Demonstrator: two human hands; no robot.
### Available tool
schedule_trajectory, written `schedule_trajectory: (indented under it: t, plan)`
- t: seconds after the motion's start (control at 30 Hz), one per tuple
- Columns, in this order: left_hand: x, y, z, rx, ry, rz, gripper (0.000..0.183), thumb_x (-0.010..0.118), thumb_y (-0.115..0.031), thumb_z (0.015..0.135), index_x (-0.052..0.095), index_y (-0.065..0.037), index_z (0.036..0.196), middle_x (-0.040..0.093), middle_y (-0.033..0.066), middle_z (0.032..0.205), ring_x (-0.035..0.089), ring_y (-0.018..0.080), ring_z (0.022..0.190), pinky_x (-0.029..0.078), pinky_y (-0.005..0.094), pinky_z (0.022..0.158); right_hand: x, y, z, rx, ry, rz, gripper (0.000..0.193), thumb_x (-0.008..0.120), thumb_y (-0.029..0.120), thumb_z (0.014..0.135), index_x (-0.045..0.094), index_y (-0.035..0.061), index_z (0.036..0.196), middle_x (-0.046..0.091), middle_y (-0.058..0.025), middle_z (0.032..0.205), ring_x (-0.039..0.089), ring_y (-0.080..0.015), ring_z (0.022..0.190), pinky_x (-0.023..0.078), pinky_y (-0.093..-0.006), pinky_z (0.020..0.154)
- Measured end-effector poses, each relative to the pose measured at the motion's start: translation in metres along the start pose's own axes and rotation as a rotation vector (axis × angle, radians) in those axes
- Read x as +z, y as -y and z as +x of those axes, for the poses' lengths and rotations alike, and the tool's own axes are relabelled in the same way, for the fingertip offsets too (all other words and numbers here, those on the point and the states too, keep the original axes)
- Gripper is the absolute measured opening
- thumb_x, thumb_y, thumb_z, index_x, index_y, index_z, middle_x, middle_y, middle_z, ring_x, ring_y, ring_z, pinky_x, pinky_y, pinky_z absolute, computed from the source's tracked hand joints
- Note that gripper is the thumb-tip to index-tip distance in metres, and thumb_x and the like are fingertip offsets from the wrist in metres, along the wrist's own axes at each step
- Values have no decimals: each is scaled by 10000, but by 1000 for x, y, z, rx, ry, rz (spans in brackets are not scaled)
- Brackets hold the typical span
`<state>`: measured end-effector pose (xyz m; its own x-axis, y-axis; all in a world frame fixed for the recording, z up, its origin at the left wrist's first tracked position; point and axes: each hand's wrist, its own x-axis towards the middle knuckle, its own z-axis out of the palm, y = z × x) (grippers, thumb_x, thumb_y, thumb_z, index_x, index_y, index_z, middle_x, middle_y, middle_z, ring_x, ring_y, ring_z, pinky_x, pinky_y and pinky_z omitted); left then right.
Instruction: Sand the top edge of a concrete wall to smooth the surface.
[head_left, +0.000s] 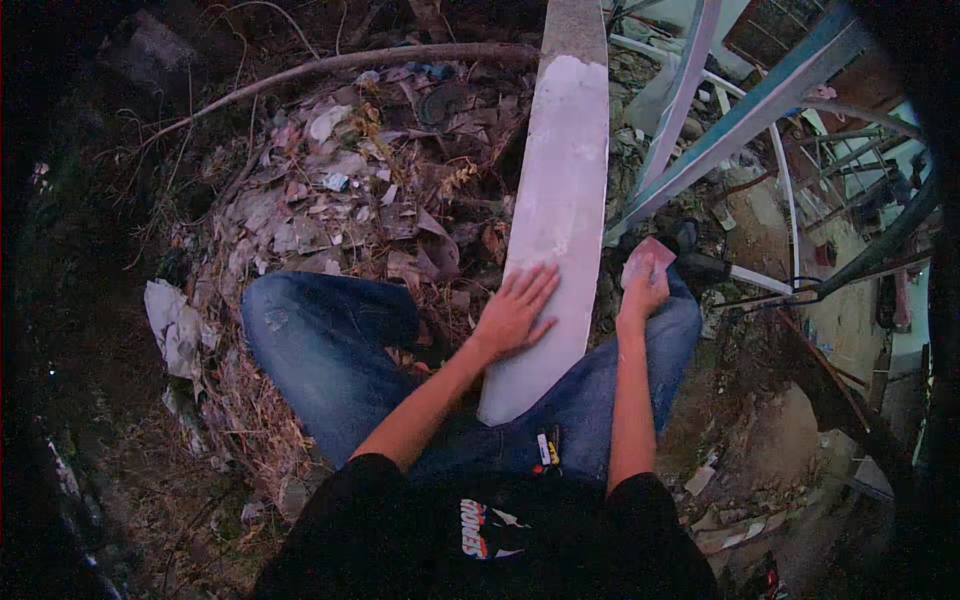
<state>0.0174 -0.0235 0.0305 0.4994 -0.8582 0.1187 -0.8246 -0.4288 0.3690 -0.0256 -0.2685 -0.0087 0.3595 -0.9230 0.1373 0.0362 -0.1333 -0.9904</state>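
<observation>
A long plank [563,170] with a white coat runs away from me between my legs. Its near end is rounded and lies at my lap, and its far end shows bare grey. My left hand [515,310] lies flat on the white face near that rounded end, fingers spread. To the right of the plank, over my right knee, my right hand [645,290] is closed round a small pinkish sheet [655,255], which looks like folded sandpaper. The sheet is apart from the plank.
Pale metal beams [740,115] slant up at the right, close beside the plank. Litter and dry leaves [340,200] cover the ground at the left, under a bent branch [340,65]. A crumpled pale sheet [175,325] lies left of my knee.
</observation>
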Motion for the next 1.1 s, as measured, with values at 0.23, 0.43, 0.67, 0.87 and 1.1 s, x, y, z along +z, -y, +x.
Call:
schedule_trajectory:
  t: [0.23, 0.43, 0.67, 0.87, 1.1]
  plan:
    - [-3, 67, -16, -289, -58, 167, 659, 466, -404, 990, 306, -12, 1495, 295, 155, 1571, 272, 338, 1450, 281, 495, 1148, -3, 7, -1, 36, 38, 22, 424, 569, 258, 988, 593, -104, 1207, 642, -160, 1234, 596, -231, 1133, 453, -348, 1004]
    - [-6, 66, -21, -405, -343, -182, 675, 521, -344, 984, 288, 54, 1478, 258, 272, 1549, 241, 454, 1430, 265, 480, 1155, 0, -1, -1, 24, -43, 88, 468, 615, 324, 957, 639, -102, 1149, 696, -177, 1113, 655, -246, 981, 494, -358, 867]
    - [-12, 17, -25, 12, -55, 24, 610, 551, -338, 966, 365, -62, 1477, 332, 85, 1566, 319, 270, 1437, 250, 501, 1156, 4, 10, -4, 17, 5, 116, 478, 608, 334, 964, 637, -103, 1155, 701, -142, 1095, 642, -201, 977, 492, -342, 848]
    - [-19, 21, -36, -216, -108, 16, 592, 533, -337, 976, 362, -81, 1481, 307, 68, 1579, 355, 329, 1402, 315, 494, 1110, 15, 53, -26, -60, 202, -397, 351, 584, 243, 968, 660, -53, 1139, 683, -218, 1119, 639, -391, 1037, 493, -398, 897]
    - [-6, 2, -26, -361, -152, -1, 694, 600, -363, 923, 327, -104, 1506, 256, 77, 1598, 368, 350, 1383, 404, 516, 1032, 31, 40, -76, -684, 788, -752, 470, 647, 123, 804, 606, 66, 1269, 484, -138, 1434, 470, -324, 1295, 334, -522, 1087]
